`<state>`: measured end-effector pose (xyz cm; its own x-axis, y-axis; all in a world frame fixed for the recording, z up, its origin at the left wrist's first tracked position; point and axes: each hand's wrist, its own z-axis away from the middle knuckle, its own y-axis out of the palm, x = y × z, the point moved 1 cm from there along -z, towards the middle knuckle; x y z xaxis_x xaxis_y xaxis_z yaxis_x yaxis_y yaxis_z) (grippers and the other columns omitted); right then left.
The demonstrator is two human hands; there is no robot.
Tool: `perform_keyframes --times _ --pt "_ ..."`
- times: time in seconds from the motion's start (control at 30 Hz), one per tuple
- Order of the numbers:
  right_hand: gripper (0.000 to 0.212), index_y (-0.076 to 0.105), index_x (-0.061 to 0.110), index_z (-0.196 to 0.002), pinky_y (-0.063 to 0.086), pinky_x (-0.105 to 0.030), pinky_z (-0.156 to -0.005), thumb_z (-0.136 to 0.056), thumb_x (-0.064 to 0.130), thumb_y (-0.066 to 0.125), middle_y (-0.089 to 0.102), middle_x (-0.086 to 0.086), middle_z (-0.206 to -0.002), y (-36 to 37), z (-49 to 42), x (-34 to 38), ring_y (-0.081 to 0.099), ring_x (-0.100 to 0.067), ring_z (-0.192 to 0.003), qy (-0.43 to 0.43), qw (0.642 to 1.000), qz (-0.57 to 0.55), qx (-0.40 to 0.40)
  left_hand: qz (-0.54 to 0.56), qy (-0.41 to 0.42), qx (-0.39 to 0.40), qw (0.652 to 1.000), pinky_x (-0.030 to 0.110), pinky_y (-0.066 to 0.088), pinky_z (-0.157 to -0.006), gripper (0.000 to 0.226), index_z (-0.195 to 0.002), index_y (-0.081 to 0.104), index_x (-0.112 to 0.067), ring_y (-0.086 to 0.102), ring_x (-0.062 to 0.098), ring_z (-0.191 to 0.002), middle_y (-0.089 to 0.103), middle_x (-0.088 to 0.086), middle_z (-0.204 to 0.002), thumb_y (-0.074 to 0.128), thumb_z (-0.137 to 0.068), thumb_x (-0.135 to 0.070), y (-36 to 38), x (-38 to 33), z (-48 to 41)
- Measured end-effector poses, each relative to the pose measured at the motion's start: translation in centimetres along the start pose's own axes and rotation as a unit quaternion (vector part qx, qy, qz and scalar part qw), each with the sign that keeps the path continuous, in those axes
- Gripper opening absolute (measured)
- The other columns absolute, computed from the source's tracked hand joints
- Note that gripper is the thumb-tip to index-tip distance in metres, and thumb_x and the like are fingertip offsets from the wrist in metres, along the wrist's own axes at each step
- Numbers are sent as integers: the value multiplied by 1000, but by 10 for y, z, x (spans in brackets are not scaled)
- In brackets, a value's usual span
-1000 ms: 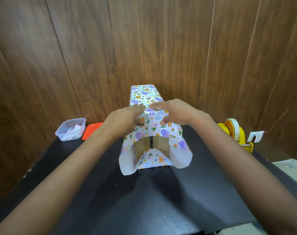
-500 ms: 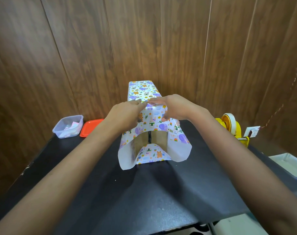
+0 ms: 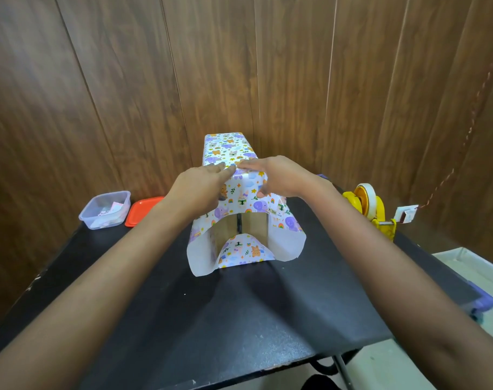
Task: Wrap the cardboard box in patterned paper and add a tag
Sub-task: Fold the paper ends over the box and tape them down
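Note:
A long cardboard box [image 3: 253, 225] lies end-on to me on the black table, wrapped in white paper [image 3: 228, 149] printed with small animals. The near end is unsealed: bare cardboard shows between loose paper flaps. My left hand [image 3: 199, 187] and my right hand [image 3: 270, 174] lie flat on the top near edge, fingertips meeting at the middle, pressing the paper down. The right thumb rests on the top flap that hangs over the near end. No tag is in view.
A clear plastic tub [image 3: 106, 209] and its orange lid [image 3: 144, 211] sit at the table's far left. A yellow tape dispenser [image 3: 372, 205] stands at the far right. Wooden panels close the back. The table's front edge [image 3: 239, 372] is near me.
My fingertips have drawn together at the middle of the box's top edge. The view has shifted slightly; the box has not moved.

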<state>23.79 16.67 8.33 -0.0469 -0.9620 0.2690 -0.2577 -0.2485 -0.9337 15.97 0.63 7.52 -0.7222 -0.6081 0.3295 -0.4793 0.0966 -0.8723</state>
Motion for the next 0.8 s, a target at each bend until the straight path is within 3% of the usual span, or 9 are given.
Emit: perform_keyframes --times 0.17,0.2,0.27,0.33,0.4,0.47,0.57,0.67,0.8 --pt "75 34 34 -144 39 -16 -65 -82 6 66 42 1 -147 2 -2 -1 52 -16 -110 -8 1000 -5 0 19 -10 5 1000 33 45 -86 66 -149 17 -25 37 22 -134 26 0 -154 53 -94 -21 1 -1 2" --pt "74 36 33 -144 39 -15 -66 -82 5 66 41 3 -147 2 -1 -2 52 -14 -110 -8 1000 -23 2 21 -10 4 1000 32 45 -85 66 -149 18 -25 37 22 -134 26 0 -154 53 -94 -21 0 -1 3" --pt "70 40 30 -142 44 -20 -86 -82 8 68 42 6 -146 1 2 -5 48 -12 -121 -9 994 -105 3 25 -12 1 1000 32 45 -85 66 -149 18 -25 36 21 -135 26 0 -154 53 -93 -20 -1 -1 4" --pt "63 44 26 -140 37 -26 -104 -83 15 69 44 12 -143 -3 13 -9 43 -7 -128 -8 975 -223 -20 26 -15 0 1000 32 45 -86 66 -149 18 -26 35 20 -136 26 -1 -154 53 -94 -21 -1 0 5" --pt "53 48 24 -136 32 -20 -103 -86 17 66 44 19 -134 -9 30 -21 40 1 -125 14 947 -309 -80 29 -16 1 999 32 44 -88 66 -149 18 -26 35 19 -136 25 -1 -155 53 -94 -21 0 0 4" --pt "44 54 22 -132 34 -20 -102 -89 20 63 50 15 -131 -11 49 -46 43 -1 -124 78 928 -321 -173 33 -17 -2 999 33 44 -89 66 -149 18 -26 35 19 -136 25 -1 -155 53 -93 -21 1 -2 4" --pt "35 59 13 -126 37 -35 -106 -92 20 55 58 -5 -132 -10 82 -98 49 -22 -126 276 899 -166 -296 53 -16 -12 998 32 43 -91 66 -149 21 -28 35 17 -136 27 -3 -154 54 -92 -19 3 -5 1" --pt "38 56 6 -125 33 -42 -102 -95 29 47 54 -18 -132 -5 114 -139 41 -36 -127 470 836 -74 -275 66 -25 -17 997 30 43 -90 66 -148 22 -30 37 16 -135 28 -6 -153 55 -92 -19 3 -3 -1" --pt "44 62 -4 -112 44 -37 -85 -92 35 54 61 -23 -120 5 128 -164 57 -35 -108 505 826 -156 -193 63 -30 -15 997 30 42 -90 65 -148 22 -29 37 16 -135 27 -5 -154 54 -92 -20 4 -2 1"
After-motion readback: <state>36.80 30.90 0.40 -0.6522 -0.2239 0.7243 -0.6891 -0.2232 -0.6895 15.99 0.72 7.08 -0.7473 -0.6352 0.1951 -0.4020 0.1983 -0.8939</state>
